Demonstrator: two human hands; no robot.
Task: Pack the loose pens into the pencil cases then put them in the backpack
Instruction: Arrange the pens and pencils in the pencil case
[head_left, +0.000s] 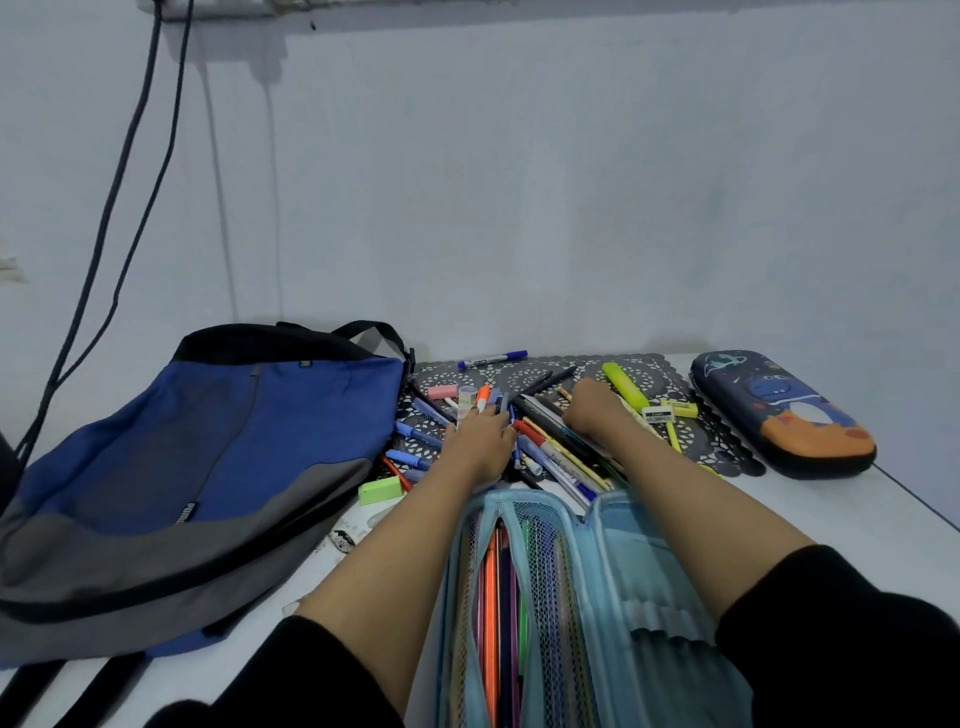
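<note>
The backpack (208, 457) lay flat on the left of the table, zipped as far as could be seen, with sideways lettering low on its front that looked like "puma". Just right of it sat a green eraser (381, 491). The left hand (480, 436) rested on the pens (550, 441), which were heaped on a mat (649, 371). Its fingers were fairly straight and spread over the blue ones, gripping nothing that showed. The right hand (595, 410) was knuckles-up on the far side of the heap with its fingers folded under. Whether it held a pen could not be told.

Nearer the person, between the forearms, the blue case (587, 597) stood open, with some pens already in its mesh pocket. A highlighter (626, 384) lay right of the hands. The dinosaur case (784, 413) lay closed at the far right.

Raking many round pens at once would likely scatter them, and some could roll off the mat towards the table's edge. A forearm could also drag the open case askew and spill what was packed.

One pen bore script and a white tag bore print, both too small to read.
</note>
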